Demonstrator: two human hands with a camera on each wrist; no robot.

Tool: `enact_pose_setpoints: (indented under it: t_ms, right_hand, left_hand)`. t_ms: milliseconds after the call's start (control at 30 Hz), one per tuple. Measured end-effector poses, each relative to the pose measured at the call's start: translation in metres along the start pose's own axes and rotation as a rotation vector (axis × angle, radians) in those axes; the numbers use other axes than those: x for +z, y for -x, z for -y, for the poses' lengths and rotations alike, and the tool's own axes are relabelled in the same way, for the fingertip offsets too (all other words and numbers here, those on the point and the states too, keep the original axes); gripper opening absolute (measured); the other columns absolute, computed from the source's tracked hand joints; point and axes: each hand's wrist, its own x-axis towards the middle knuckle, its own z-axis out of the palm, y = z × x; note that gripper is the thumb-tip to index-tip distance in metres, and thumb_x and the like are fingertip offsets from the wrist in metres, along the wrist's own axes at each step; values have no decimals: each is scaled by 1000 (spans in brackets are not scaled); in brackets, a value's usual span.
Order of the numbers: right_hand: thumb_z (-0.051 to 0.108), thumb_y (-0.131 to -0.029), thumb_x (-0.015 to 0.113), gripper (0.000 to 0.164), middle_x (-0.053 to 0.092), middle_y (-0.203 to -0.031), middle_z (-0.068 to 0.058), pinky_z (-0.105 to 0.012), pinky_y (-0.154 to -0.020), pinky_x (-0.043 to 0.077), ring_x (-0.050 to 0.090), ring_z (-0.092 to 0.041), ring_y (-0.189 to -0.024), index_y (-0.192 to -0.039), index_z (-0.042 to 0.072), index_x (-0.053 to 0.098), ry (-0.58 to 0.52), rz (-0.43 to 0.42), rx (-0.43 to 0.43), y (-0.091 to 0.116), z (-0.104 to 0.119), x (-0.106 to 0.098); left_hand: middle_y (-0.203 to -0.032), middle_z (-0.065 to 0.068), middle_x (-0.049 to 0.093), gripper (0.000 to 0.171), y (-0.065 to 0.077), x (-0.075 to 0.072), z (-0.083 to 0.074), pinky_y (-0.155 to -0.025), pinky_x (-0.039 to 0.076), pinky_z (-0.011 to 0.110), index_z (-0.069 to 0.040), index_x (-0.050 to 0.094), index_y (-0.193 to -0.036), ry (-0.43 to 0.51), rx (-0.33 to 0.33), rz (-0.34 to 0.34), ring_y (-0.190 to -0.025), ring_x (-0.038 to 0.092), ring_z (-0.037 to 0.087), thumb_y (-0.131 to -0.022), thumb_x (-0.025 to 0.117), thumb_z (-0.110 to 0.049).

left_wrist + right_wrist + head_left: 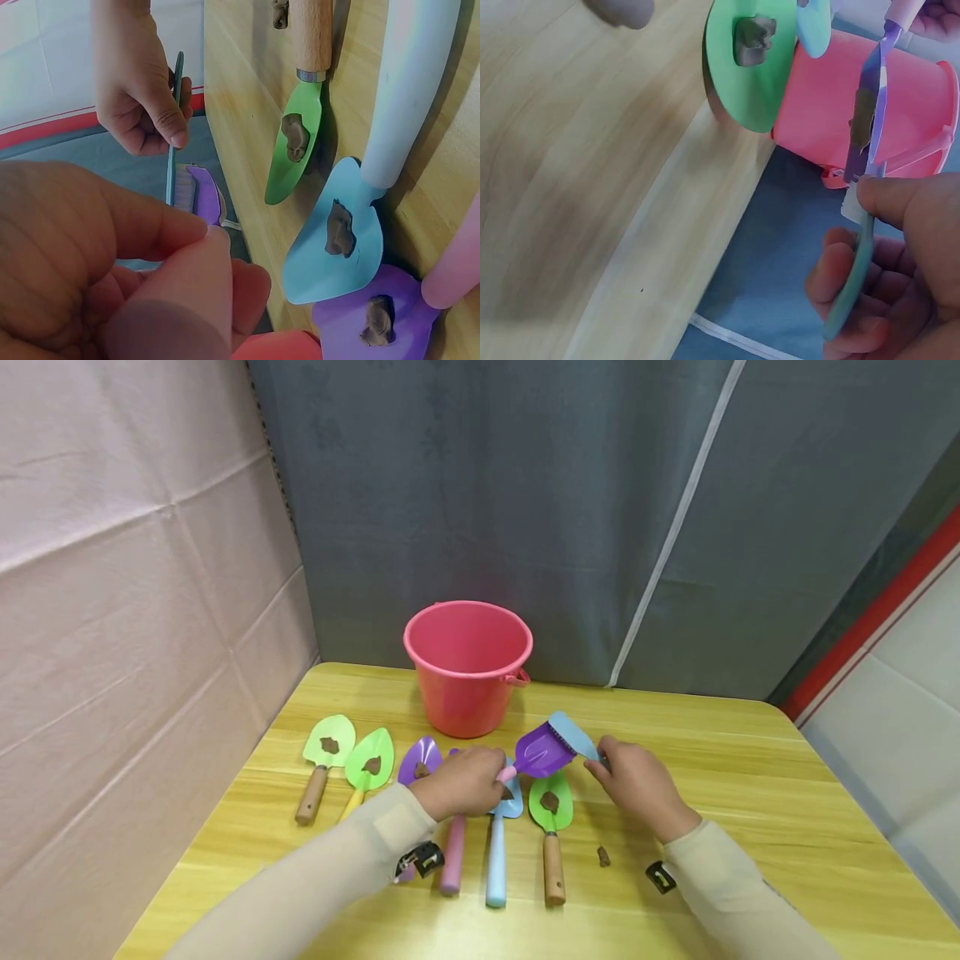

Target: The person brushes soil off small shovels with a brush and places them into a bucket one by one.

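Note:
My left hand [467, 779] grips the pink handle of a small purple shovel [542, 754], raised above the table and tilted. In my right hand [637, 781] is a light blue brush [573, 733], its handle pinched between thumb and fingers. The brush's pale bristles [184, 186] meet the far edge of the purple blade. From the right wrist view, a brown patch [862, 120] shows on that blade. Below the hands, a green trowel [553, 868] with a wooden handle and a blue trowel [497, 860] each bear a brown clay-like lump.
A pink bucket [465, 693] stands behind the hands at the table's back. Leftward lie more trowels: a pale green one [340, 732], a yellow-handled green one [380, 747] and purple ones [427, 748], bearing brown lumps. One loose brown lump [603, 857] rests on the wooden table [750, 827].

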Motion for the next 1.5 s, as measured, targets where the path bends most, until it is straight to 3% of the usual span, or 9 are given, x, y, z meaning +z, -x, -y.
enact_pose_setpoints:
  t_ms: [267, 533, 833, 1000, 1200, 1367, 1500]
  right_hand:
    - [18, -93, 69, 20, 47, -61, 0, -30, -47, 34, 41, -15, -52, -85, 5, 57, 10, -20, 7, 0, -7, -4]
    - [19, -94, 68, 21, 47, -61, -1, -31, -46, 33, 41, -15, -52, -85, 4, 57, 23, -6, 47, 3, -16, -7]
    - [18, -93, 69, 20, 46, -60, -1, -31, -46, 32, 40, -15, -51, -83, 5, 57, 27, -15, 39, 5, -22, -6]
    - [18, -93, 68, 20, 45, -60, -1, -31, -46, 32, 40, -15, -51, -83, 5, 57, 31, -16, 43, 6, -22, -7]
    - [18, -94, 68, 20, 45, -60, -1, -31, -46, 32, 40, -16, -51, -84, 5, 57, 34, -5, 51, 6, -21, -9]
    - [18, -95, 67, 19, 46, -60, -1, -31, -46, 32, 40, -15, -50, -85, 4, 58, 25, 6, 59, 6, -21, -11]
    - [18, -95, 67, 19, 47, -60, -1, -31, -47, 33, 41, -15, -50, -86, 4, 58, 25, 10, 60, 6, -21, -12]
  left_hand:
    - [-74, -1, 53, 5, 1, 1, 2, -63, 44, 32, -9, 60, -86, -6, 0, -6, -66, 50, 17, -88, 64, -6]
    - [-76, -1, 54, 8, 2, -1, 0, -64, 44, 33, -11, 58, -89, 36, -49, -1, -66, 52, 17, -89, 62, -4]
    - [-80, 0, 56, 15, 0, 0, -1, -68, 46, 34, -5, 61, -98, 58, -69, -28, -71, 53, 18, -84, 63, 2]
    - [-87, 2, 59, 14, -1, -1, -1, -68, 50, 33, -3, 62, -104, 124, -66, -53, -74, 56, 17, -91, 57, -3]
    - [-97, 5, 52, 28, 1, -5, 1, -74, 48, 31, -1, 60, -108, 174, -48, -79, -85, 51, 18, -84, 72, -9]
    - [-93, 5, 49, 15, 2, -7, 0, -71, 48, 30, -4, 58, -100, 185, -51, -90, -83, 50, 19, -88, 66, 0]
    - [-90, 4, 50, 9, 4, -7, 0, -72, 46, 31, -5, 59, -97, 160, -47, -110, -82, 49, 20, -91, 65, -3]
